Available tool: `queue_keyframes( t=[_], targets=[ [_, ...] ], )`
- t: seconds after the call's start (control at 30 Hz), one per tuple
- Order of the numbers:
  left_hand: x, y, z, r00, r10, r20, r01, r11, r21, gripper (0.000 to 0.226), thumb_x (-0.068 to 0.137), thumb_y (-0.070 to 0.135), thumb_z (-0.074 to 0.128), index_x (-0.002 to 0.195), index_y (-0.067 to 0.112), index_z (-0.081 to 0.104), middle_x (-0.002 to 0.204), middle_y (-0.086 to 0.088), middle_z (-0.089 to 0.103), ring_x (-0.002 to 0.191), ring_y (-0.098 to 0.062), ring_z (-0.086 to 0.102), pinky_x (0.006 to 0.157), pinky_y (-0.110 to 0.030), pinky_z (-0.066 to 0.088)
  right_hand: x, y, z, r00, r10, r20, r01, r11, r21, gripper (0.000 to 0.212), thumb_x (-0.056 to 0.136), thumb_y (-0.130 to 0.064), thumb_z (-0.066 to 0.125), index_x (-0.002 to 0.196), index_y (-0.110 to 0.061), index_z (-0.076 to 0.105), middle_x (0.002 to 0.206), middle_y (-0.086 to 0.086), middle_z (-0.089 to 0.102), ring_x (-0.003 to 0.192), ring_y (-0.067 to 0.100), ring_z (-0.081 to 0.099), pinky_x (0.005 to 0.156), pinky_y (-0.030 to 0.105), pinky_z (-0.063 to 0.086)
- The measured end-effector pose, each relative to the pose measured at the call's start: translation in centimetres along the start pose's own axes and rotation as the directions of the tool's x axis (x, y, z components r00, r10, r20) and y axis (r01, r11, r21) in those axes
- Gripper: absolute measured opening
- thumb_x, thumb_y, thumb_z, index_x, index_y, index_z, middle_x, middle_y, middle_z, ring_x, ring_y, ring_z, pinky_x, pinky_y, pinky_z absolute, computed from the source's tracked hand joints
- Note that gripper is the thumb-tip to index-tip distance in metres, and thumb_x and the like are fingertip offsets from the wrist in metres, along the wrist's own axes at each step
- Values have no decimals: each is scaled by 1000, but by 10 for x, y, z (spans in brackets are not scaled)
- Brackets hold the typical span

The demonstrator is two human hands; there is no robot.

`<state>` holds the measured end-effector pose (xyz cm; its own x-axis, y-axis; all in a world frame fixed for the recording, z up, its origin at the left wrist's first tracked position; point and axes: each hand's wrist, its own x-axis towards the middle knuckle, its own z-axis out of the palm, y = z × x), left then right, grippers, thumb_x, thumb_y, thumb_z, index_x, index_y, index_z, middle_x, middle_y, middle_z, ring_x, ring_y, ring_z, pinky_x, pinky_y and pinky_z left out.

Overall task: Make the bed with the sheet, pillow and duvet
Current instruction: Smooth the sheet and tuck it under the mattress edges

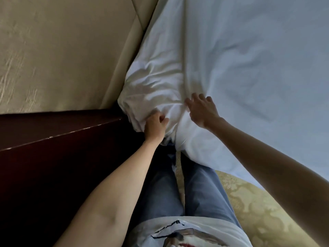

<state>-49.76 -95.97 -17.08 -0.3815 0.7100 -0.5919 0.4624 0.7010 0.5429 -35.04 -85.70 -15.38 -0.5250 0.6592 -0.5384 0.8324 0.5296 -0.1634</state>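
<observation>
The white sheet (231, 59) covers the bed across the centre and right of the frame, smooth toward the upper right and bunched into creases at the corner near the middle. The left hand (154, 128) sits at that corner, its grip closed on a gather of the sheet, fingers curled into the cloth just beside a dark wooden nightstand (53, 148) that fills the left side. The right hand (201, 109) lies just to the right of it on top of the sheet, grip wide, fingers spread and touching the fabric. A beige padded headboard (62, 50) takes up the upper left. At the bottom of the frame the person's blue jeans (201, 189) and a pale printed shirt (187, 232) show, with patterned yellow carpet (258, 211) at the lower right.
</observation>
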Motion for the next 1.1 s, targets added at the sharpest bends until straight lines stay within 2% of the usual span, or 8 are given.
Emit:
queue_keyframes(
  t=[0.27,0.43,0.5,0.57,0.7,0.83,0.93,1.1],
  targets=[
    [-21,-5,-12,970,-172,-170,137,970,-203,12,93,14,58,89,3,56,84,-7,58,78,-20,52,66,-22,31,-10,24,-6,997,80,9,-80,985,153,31,91,-27,42,105,-11,63,111,10,54,104,30,48,88,40,35],
    [-36,-41,-33,802,-461,-380,255,840,-479,10,95,15,48,88,8,48,81,-15,61,77,-30,63,72,-41,52,-4,12,-13,998,-6,-61,17,986,167,28,94,-31,45,102,-13,65,110,10,53,105,30,48,89,41,37],
    [-39,-42,-40,761,-547,-350,254,747,-615,10,98,11,43,89,6,46,70,-9,57,61,-16,63,60,-33,53,1,4,-15,994,-64,-93,77,986,147,23,92,-20,50,108,-10,63,115,12,52,106,31,47,90,41,38],
    [-43,-34,-43,766,-520,-378,207,756,-622,14,98,8,40,85,7,44,64,-4,54,48,-2,55,54,-26,49,7,-5,-16,985,-118,-127,134,982,129,29,89,-14,54,117,-9,59,122,13,49,110,33,46,91,42,38],
    [-57,-26,-38,832,-374,-411,82,814,-576,16,98,6,43,82,6,44,67,-2,48,60,-15,50,58,-25,45,23,-27,-25,958,-200,-208,232,962,144,55,84,-8,57,137,-14,41,136,13,41,117,34,43,96,44,36],
    [-74,-31,-21,971,-194,-138,78,806,-587,23,95,13,55,74,12,46,56,6,46,52,-10,43,52,-24,37,45,-45,-40,912,-372,-171,377,926,-4,80,79,1,55,146,-30,26,154,9,21,136,35,25,104,48,29],
    [-73,-27,-15,985,-175,-3,140,798,-586,18,93,26,57,79,15,54,59,12,52,57,-5,48,57,-19,39,59,-47,-45,857,-514,-45,493,842,-218,50,85,-6,54,130,-27,53,153,6,29,142,35,17,109,53,19],
    [-37,-19,-16,942,-284,-182,162,855,-492,25,97,23,49,108,4,60,105,-9,60,99,-22,57,88,-33,46,62,-34,-49,856,-512,75,514,823,-240,30,87,-5,47,112,-14,60,106,4,60,112,26,51,111,48,13]
  ],
)
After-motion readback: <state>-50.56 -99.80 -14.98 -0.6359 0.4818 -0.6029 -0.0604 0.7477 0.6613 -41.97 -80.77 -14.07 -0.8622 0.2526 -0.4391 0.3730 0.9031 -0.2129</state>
